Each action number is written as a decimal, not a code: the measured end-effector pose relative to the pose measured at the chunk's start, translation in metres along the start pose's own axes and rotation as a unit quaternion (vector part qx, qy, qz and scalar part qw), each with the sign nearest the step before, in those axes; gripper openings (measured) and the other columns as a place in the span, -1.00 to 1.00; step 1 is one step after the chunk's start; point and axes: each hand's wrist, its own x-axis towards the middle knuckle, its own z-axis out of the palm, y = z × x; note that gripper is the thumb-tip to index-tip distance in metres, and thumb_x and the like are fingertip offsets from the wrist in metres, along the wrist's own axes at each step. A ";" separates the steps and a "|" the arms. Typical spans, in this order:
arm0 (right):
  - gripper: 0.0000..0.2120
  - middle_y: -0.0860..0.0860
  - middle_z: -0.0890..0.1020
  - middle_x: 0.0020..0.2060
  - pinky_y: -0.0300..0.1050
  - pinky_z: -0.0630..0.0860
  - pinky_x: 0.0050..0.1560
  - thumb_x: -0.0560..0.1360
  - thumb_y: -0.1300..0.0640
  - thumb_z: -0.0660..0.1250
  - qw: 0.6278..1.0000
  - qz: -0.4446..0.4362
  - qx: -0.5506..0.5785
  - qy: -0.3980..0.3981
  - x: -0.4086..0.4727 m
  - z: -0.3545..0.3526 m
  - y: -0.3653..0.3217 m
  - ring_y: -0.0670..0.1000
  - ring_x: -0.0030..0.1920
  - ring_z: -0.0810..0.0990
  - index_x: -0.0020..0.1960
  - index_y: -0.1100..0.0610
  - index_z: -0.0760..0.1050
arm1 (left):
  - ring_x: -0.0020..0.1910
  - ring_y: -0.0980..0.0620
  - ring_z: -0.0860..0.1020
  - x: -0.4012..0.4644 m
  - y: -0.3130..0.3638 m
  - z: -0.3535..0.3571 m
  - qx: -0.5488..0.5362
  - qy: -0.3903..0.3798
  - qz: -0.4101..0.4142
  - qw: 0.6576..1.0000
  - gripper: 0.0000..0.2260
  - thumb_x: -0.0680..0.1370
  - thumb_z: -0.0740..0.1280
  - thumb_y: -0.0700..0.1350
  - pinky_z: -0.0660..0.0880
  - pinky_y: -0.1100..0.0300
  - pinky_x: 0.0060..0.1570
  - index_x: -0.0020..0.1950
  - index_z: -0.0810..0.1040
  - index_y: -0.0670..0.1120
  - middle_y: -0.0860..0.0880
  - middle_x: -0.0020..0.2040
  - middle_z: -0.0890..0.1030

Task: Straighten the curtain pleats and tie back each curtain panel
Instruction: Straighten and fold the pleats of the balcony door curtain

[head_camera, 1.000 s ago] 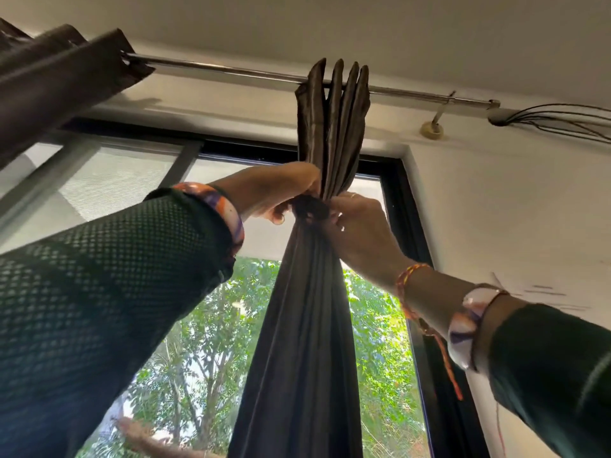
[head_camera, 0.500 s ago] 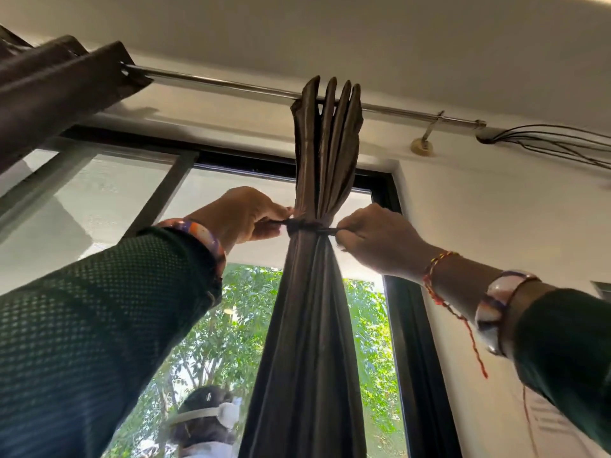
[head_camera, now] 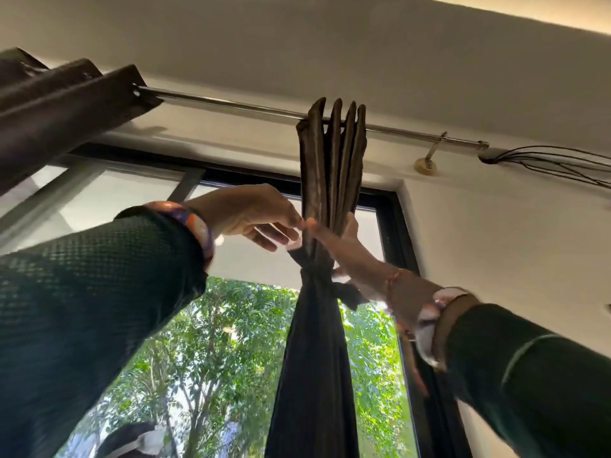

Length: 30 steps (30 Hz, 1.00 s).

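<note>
You reach up with both arms to the gathered curtain [head_camera: 330, 180] hanging from the rod [head_camera: 231, 104], its pleats bunched tight and fanned at the top; your left hand [head_camera: 254, 219] sits just left of the bundle with fingers straight and relaxed, gripping nothing, the fingertips [head_camera: 297, 224] at the fabric's left edge (whether they quite touch it is hard to say). Your right hand [head_camera: 340, 239] comes in from the lower right and lies against the pleats, thumb at the front near your left fingertips, the other fingers reaching behind the cloth and blurred; it seems to cup the bundle, but whether it grips cannot be told. Just below both sets of fingers a dark tie [head_camera: 330, 285] is knotted round the curtain, one loose end sticking out right, under your right wrist; beneath the knot the cloth falls straight in a narrow column. A second curtain [head_camera: 59, 107] hangs bunched on the rod well left of your left hand, untied as far as can be seen. Behind your fingers stands the black-framed window [head_camera: 393, 233], green trees beyond the glass; wires [head_camera: 545, 160] trail along the wall far right of your right hand.
</note>
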 end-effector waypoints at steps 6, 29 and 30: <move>-0.04 0.29 0.35 0.31 0.03 0.42 0.19 0.46 0.05 0.36 0.957 -0.050 -0.246 0.142 0.020 0.028 0.023 0.29 0.21 0.49 0.49 -0.16 -0.34 | -0.30 0.09 0.52 0.013 -0.014 0.016 0.146 0.030 0.005 0.989 -0.80 0.54 0.25 -0.26 0.47 0.21 -0.30 0.12 0.54 -0.27 -0.08 -0.19 0.58; -0.64 0.21 0.47 0.27 -0.08 0.39 0.22 0.53 0.21 0.19 0.883 0.007 -0.431 0.187 0.004 -0.335 0.083 0.26 0.27 0.43 0.30 0.09 0.48 | -0.19 -0.11 0.58 0.101 0.153 0.215 0.143 0.189 0.200 0.951 -0.61 0.50 0.19 -0.31 0.51 0.21 -0.31 0.25 0.53 -0.02 -0.11 0.03 0.61; -0.64 0.22 0.48 0.27 -0.08 0.39 0.22 0.52 0.22 0.19 0.885 0.015 -0.424 0.191 0.000 -0.355 0.090 0.26 0.26 0.44 0.30 0.10 0.49 | -0.27 -0.06 0.56 0.105 0.166 0.226 0.141 0.194 0.198 0.950 -0.62 0.49 0.19 -0.30 0.53 0.20 -0.36 0.24 0.53 -0.01 -0.09 0.05 0.61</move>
